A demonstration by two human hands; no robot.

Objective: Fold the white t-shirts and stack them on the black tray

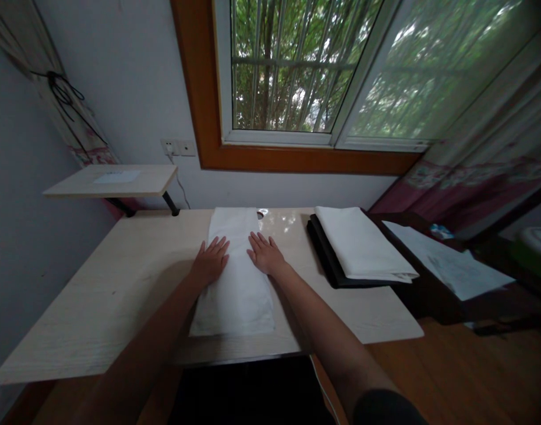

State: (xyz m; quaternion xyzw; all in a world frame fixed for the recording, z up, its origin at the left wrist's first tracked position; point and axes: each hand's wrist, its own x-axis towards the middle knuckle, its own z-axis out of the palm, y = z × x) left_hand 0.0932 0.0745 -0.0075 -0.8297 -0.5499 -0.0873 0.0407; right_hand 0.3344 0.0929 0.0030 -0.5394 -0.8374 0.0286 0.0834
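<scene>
A white cloth point(235, 301), folded into a long flat strip, lies on the wooden desk in front of me. It runs from near the desk's back edge to close to the front edge. My left hand point(211, 261) rests palm down on the cloth's left side with its fingers spread. On the right side, my right hand point(265, 252) also lies flat, its fingers stretched out over the cloth's edge. Neither hand grips the fabric. The layers under my palms are hidden.
Folded white fabric point(363, 245) lies on folded black fabric point(325, 254) at the desk's point(106, 277) right. A small raised shelf point(79, 180) stands at the back left. Beyond the right edge, a paper sheet point(447, 260) lies on a dark surface. A window point(297, 71) is behind.
</scene>
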